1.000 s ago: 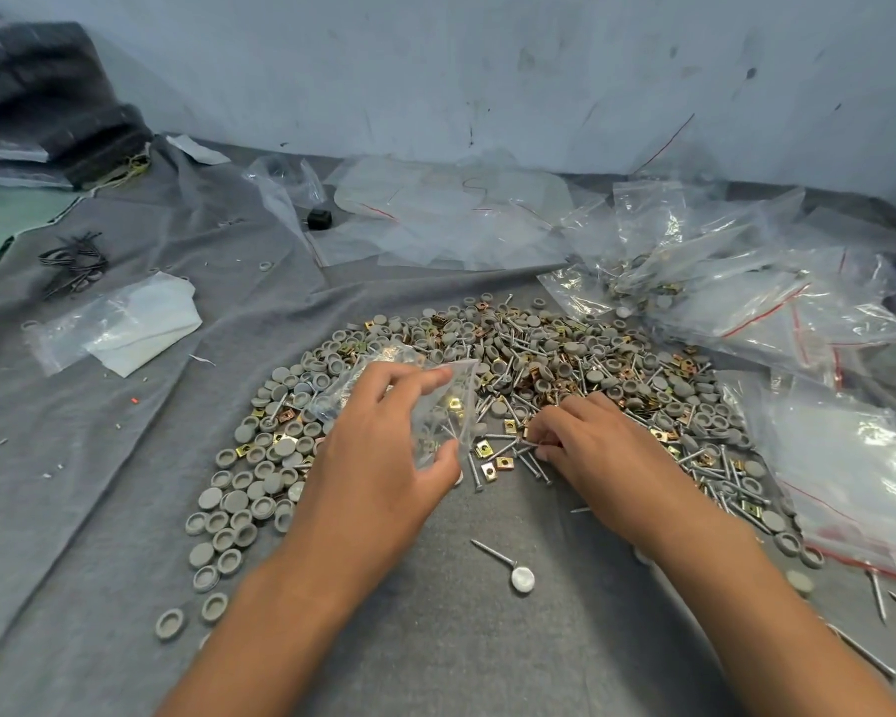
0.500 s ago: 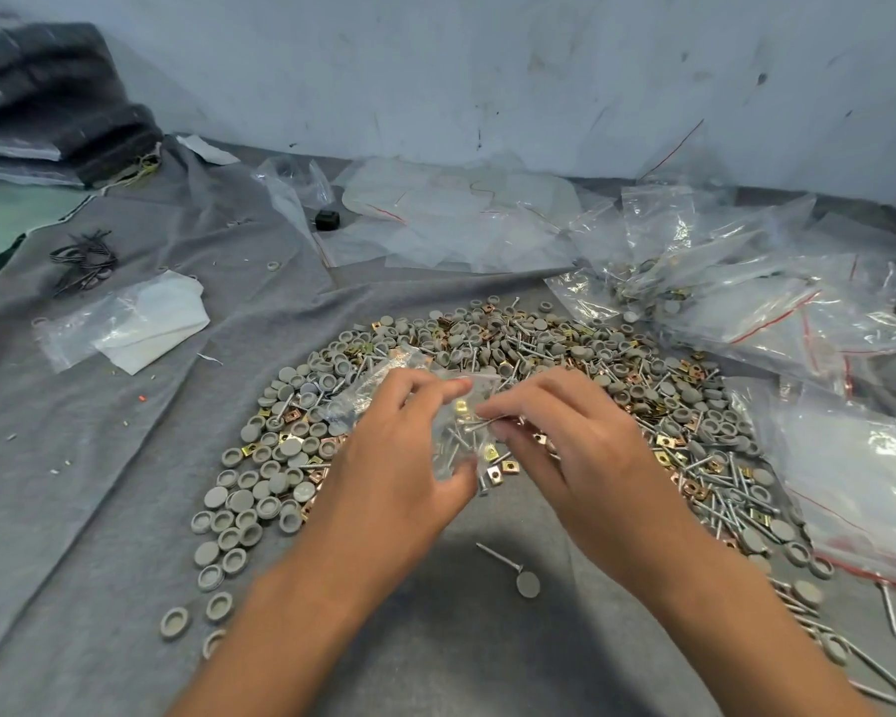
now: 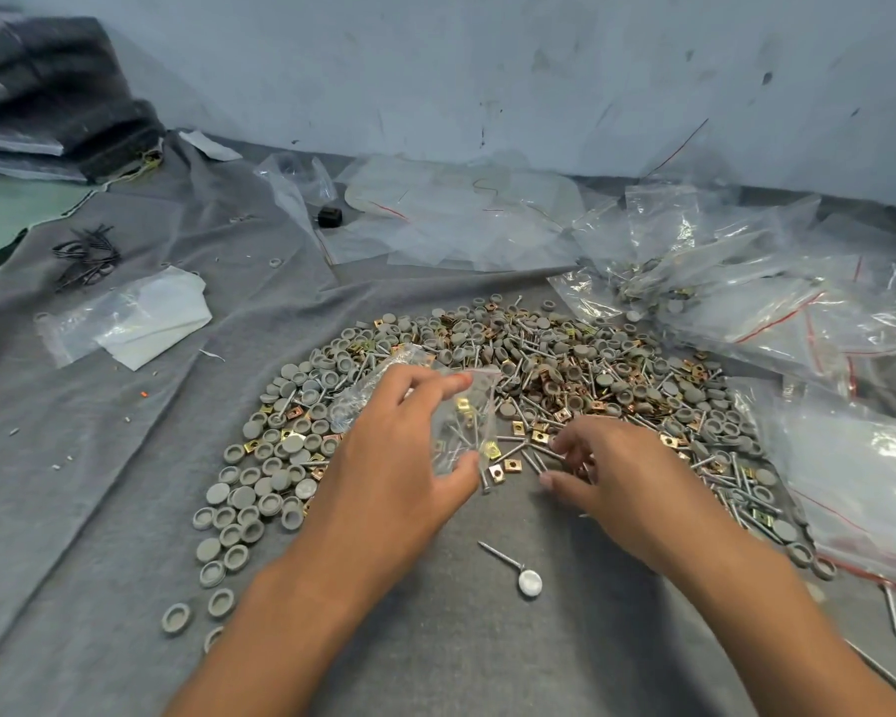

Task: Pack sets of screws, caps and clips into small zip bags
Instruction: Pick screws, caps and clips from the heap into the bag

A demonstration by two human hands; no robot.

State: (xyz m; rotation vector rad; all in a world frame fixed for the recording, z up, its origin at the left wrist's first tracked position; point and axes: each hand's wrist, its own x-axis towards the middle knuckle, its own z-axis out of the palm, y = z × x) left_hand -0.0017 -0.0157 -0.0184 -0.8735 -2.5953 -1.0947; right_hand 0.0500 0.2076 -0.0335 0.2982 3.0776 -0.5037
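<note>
Pinched in the left hand [image 3: 384,458], the half-filled zip bag [image 3: 464,426] could spill; screws [image 3: 531,458] under the loosely curled, seemingly empty right hand [image 3: 616,483] may be miscounted.

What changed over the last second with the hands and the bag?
The right hand went up to the small clear zip bag, then dropped back to the pile of screws, grey caps and brass clips. The left hand kept holding the bag; the loose white-headed screw stayed put.

My left hand [image 3: 389,458] is raised, thumb and fingers pinching a small clear plastic zip bag [image 3: 461,421]. My right hand [image 3: 611,473] is palm down, fingers curled, fingertips low, grip unclear.
</note>
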